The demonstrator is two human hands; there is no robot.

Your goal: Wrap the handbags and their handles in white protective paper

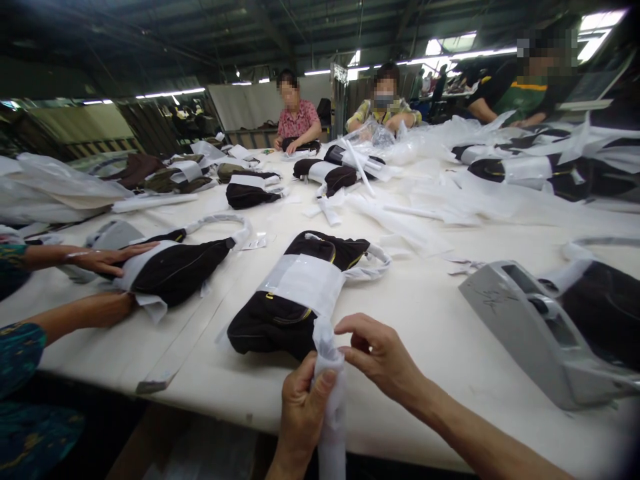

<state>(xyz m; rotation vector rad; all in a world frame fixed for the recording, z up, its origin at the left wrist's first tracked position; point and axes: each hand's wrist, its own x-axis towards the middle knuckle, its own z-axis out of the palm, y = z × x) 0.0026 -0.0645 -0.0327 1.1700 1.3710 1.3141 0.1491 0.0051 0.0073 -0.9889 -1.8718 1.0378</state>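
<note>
A black bag (265, 323) with yellow zip trim lies on the table in front of me, a white paper band (303, 280) around its middle. White wrapping covers its strap (333, 413), which runs from the bag's near end toward me. My left hand (305, 403) is closed around this wrapped strap, thumb on top. My right hand (377, 350) is beside the strap's upper part, thumb and index finger curved and apart, their tips at the wrapping. The bag's other wrapped strap end (370, 263) loops out at its far right.
To the right stands a grey tape dispenser (520, 327), with another black bag (605, 307) behind it. At left, a co-worker's hands (107, 267) rest on a wrapped black bag (183, 270). Plastic sheets (450, 193) and several bags lie farther back, where other people work.
</note>
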